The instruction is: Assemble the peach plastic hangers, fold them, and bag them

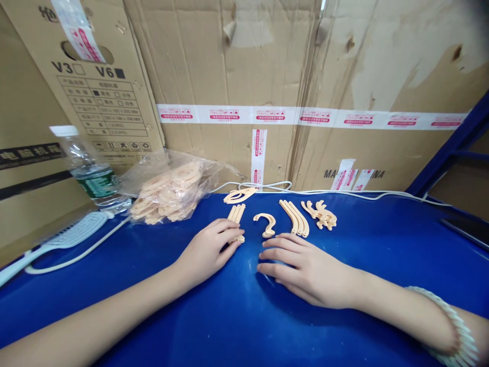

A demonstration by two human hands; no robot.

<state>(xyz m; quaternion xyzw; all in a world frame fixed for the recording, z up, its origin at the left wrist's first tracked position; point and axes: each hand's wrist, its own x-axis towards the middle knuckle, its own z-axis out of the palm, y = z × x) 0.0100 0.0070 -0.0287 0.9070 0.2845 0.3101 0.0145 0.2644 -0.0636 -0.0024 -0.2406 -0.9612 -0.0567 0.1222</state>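
Observation:
My left hand lies over the lower part of several straight beige plastic strips, its fingers stretched out and touching them. To its right, my right hand is open, fingers spread over the blue surface, holding nothing. Just beyond those fingertips is a beige plastic hook. Several curved beige strips lie side by side past the right hand. Farther right sits a small pile of short curved beige pieces. Behind the straight strips are flat beige loop-shaped pieces.
A clear bag of beige plastic parts stands at the back left, near a water bottle and a pale blue hairbrush. A white cable runs along the cardboard behind. A dark flat object lies at the right edge.

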